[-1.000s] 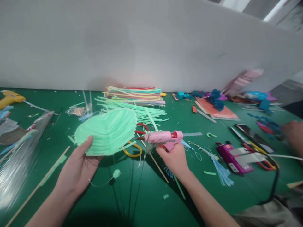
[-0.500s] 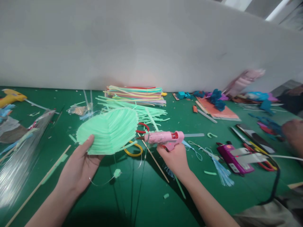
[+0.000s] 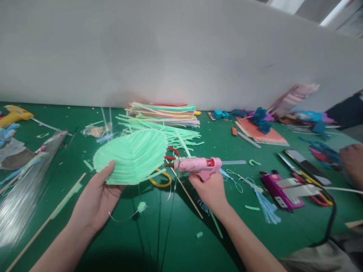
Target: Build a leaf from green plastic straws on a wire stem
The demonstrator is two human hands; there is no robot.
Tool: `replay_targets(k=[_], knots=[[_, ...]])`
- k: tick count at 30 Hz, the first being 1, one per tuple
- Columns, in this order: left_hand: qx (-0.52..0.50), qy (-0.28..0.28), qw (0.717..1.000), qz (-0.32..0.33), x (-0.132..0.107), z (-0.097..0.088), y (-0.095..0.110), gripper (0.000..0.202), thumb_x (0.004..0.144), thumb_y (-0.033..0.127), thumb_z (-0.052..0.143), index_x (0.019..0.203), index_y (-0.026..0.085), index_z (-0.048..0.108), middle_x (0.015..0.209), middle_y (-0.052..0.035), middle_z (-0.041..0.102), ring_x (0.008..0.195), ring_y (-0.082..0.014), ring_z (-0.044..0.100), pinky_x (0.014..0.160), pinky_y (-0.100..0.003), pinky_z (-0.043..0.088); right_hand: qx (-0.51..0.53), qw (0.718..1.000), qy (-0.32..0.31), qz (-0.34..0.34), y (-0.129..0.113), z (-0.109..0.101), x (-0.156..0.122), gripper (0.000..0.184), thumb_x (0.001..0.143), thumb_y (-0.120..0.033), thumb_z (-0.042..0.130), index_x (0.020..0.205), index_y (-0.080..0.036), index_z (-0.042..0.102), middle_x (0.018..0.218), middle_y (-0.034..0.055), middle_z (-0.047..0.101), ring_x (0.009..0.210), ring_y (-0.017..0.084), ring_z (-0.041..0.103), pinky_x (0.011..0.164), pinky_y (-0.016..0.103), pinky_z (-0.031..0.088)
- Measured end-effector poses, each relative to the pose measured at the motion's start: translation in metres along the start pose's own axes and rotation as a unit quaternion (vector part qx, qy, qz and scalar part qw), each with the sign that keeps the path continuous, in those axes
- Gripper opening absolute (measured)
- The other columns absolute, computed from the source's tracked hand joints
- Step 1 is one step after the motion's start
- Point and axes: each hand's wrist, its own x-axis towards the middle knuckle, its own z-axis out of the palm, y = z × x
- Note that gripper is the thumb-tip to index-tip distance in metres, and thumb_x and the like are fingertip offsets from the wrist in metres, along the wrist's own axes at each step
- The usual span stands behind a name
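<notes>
The right hand point(image 3: 211, 190) gripping the pink glue gun point(image 3: 193, 164) should keep its nozzle point(image 3: 169, 165) clear of the left fingers point(image 3: 108, 168) pinching the pipe-cleaner leaf point(image 3: 136, 155).

A green tabletop point(image 3: 121, 249) lies strewn beneath two hands. Beyond and between them, loose mint-green strips point(image 3: 167, 131) are heaped in front of a multicoloured bundle of strips point(image 3: 164, 113). Right of the right hand point(image 3: 210, 189) rests a blue tassel point(image 3: 266, 206), with a purple box point(image 3: 273, 187) farther out. Left of the left hand point(image 3: 92, 202), a thin stick point(image 3: 42, 229) lies near clear plastic sheeting point(image 3: 31, 185); a yellow glue gun point(image 3: 17, 114) sits beyond.
</notes>
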Motion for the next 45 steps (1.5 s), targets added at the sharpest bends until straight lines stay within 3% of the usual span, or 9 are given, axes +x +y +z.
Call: replay_targets(k=[7, 22, 45], knots=[[-0.007, -0.001, 1.000, -0.004, 0.0005, -0.0008, 0.0001, 0.032, 0.093, 0.007, 0.048, 0.118, 0.015, 0.067, 0.104, -0.0082, 0.077, 0.081, -0.0172, 0.076, 0.078, -0.029, 0.061, -0.004, 1.000, 0.002, -0.002, 0.0005, -0.0007, -0.0007, 0.026, 0.067, -0.026, 0.051, 0.049, -0.022, 0.033, 0.043, -0.0062, 0.037, 0.044, 0.009, 0.034, 0.043, 0.022, 0.031], [0.016, 0.002, 1.000, 0.008, 0.0023, -0.0012, -0.0005, 0.032, 0.094, 0.008, 0.045, 0.115, 0.015, 0.069, 0.102, -0.0086, 0.077, 0.083, -0.0197, 0.076, 0.078, -0.036, 0.062, -0.010, 1.000, -0.002, -0.018, 0.0042, -0.0008, -0.0011, 0.026, 0.068, -0.024, 0.051, 0.050, -0.022, 0.033, 0.044, -0.0067, 0.037, 0.044, 0.009, 0.034, 0.044, 0.022, 0.031], [0.019, 0.012, 1.000, 0.004, 0.0009, 0.0004, -0.0005, 0.032, 0.095, 0.008, 0.045, 0.113, 0.014, 0.070, 0.103, -0.0075, 0.077, 0.084, -0.0192, 0.076, 0.078, -0.034, 0.061, -0.022, 0.999, 0.009, -0.032, 0.0060, -0.0001, -0.0016, 0.026, 0.068, -0.024, 0.052, 0.049, -0.021, 0.035, 0.043, -0.0063, 0.039, 0.043, 0.009, 0.036, 0.043, 0.022, 0.031]])
